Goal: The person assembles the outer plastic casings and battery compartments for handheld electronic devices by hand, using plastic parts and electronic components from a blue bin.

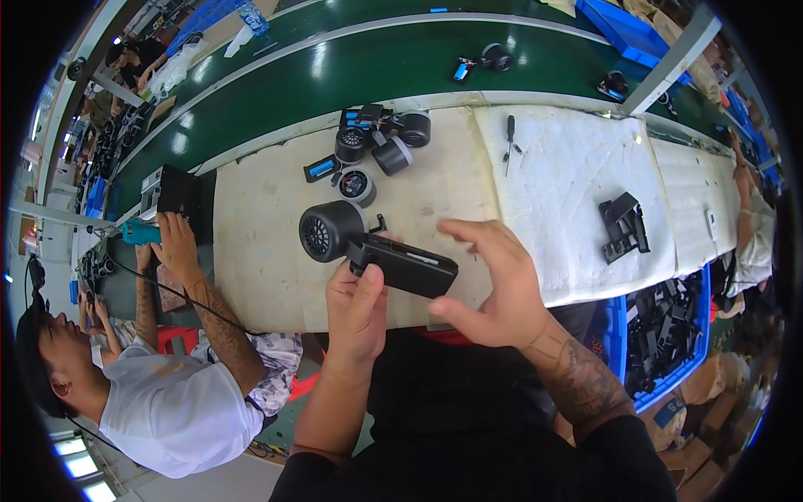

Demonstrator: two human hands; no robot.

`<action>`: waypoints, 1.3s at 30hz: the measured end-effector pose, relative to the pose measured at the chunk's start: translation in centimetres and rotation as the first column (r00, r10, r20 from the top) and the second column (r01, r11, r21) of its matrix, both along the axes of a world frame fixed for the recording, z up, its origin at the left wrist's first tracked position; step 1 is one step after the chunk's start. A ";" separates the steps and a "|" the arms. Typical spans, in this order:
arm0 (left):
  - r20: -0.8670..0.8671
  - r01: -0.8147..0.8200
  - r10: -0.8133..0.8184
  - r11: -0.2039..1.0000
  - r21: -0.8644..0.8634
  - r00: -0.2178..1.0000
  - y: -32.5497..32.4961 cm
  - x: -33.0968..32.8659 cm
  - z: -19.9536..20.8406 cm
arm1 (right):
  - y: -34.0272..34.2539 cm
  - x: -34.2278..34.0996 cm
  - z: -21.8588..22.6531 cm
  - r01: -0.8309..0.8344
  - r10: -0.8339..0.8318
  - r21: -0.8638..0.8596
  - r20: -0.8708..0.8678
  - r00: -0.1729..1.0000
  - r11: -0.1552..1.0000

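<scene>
My left hand [355, 309] grips a black handheld device [410, 266] by its box-shaped handle. A round head [333, 232] with a grille sits at the device's left end, and a slot runs along the top of the handle. To the right, my right hand [502, 289] is open, thumb and fingers spread around the handle's free end, apparently not touching it. Beyond the device, several similar round black heads [391, 156] lie grouped on the pale mat, some with blue cells attached. One of them [356, 186] stands closest, its inside showing.
A screwdriver [510, 138] and black plastic parts [623, 227] lie on the white sheet [569, 184]. A blue crate [661, 391] of black parts stands below the bench's right side. Behind runs a green conveyor [368, 63]. At left, a co-worker [184, 393] holds a teal power tool [140, 233].
</scene>
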State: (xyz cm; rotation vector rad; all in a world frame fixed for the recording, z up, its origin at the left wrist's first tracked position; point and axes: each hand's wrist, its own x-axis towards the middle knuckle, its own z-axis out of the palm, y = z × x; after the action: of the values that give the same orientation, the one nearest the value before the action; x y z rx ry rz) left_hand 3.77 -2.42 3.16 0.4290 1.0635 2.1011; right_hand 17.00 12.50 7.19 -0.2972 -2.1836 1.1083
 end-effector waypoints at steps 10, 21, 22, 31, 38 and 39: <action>0.106 -0.004 0.025 0.980 -0.196 0.994 0.3 -1.4 -5.0 | -4.3 -1.6 -7.2 -0.003 0.124 -0.449 0.240 0.963 0.894; 0.176 -0.082 0.085 0.996 -0.022 0.981 -2.8 -6.8 -6.7 | -1.9 -8.2 -5.8 -0.527 0.633 -0.354 0.488 0.601 0.773; 0.233 -0.111 0.091 0.991 0.074 0.968 -3.4 -8.0 -6.9 | -0.1 -9.1 -5.3 -0.545 0.648 -0.351 0.448 0.616 0.761; 0.272 -0.074 0.031 0.986 0.149 0.962 -6.6 -14.1 -8.1 | 33.1 -19.1 -5.7 -0.039 -0.370 0.762 0.358 0.857 0.647; -0.409 -0.218 -0.163 0.642 -0.735 0.898 -7.3 -17.0 -5.0 | 35.7 -18.5 -6.3 -0.148 -0.414 0.638 0.640 0.647 0.756; -0.501 -0.349 -0.271 0.456 -0.819 0.822 -7.0 -17.1 -4.1 | 36.2 -17.3 -6.6 -0.146 -0.430 0.664 0.620 0.657 0.733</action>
State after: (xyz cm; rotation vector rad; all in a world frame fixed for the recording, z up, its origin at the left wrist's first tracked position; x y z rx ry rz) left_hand -13.32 -9.45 -0.93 0.4825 2.3831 1.0899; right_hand -0.31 48.70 0.59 -0.6851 -3.0349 -0.0481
